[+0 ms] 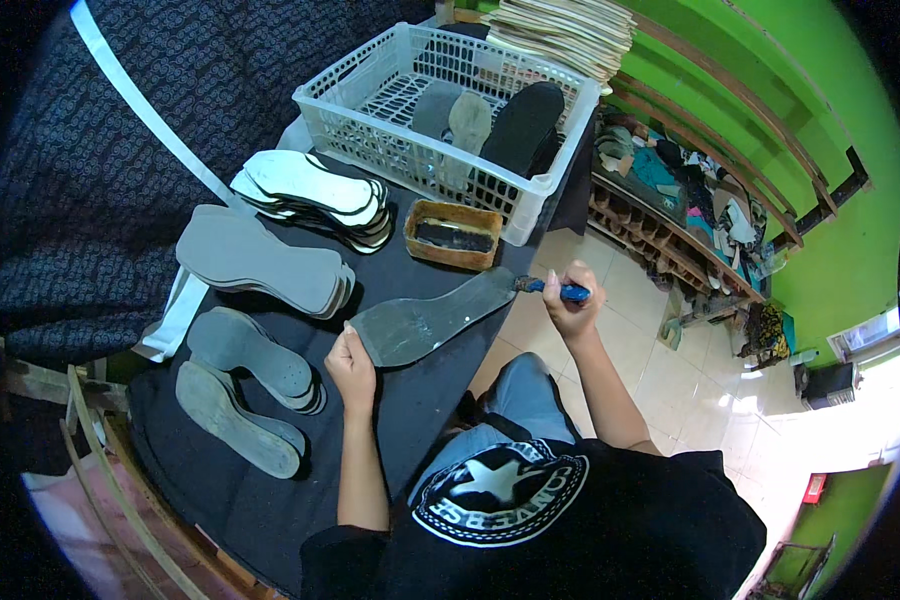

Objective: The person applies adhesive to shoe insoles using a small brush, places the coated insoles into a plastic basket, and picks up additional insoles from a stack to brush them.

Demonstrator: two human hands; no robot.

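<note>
A dark grey shoe sole (pixel 420 325) lies tilted over the black-covered table's edge. My left hand (pixel 352 370) pinches its wide end, thumb on top. In my right hand (pixel 575 300) is a small brush (pixel 552 288) with a blue handle, its dark bristles touching the sole's narrow end. Just beyond the sole stands a wooden box (pixel 420 222) with a dark, glossy residue inside. To the left lie stacks of soles: white-topped ones (pixel 315 190), light grey ones (pixel 260 250) and darker grey ones (pixel 250 355). Nearest me is another pair of greyish soles (pixel 232 420).
A white plastic crate (pixel 420 165) holding several soles stands at the table's back. Behind it rises a pile of cream sheets (pixel 560 40). On the right, a rack (pixel 670 210) carries fabric scraps above the tiled floor (pixel 650 370). Patterned dark cloth (pixel 120 200) hangs at left.
</note>
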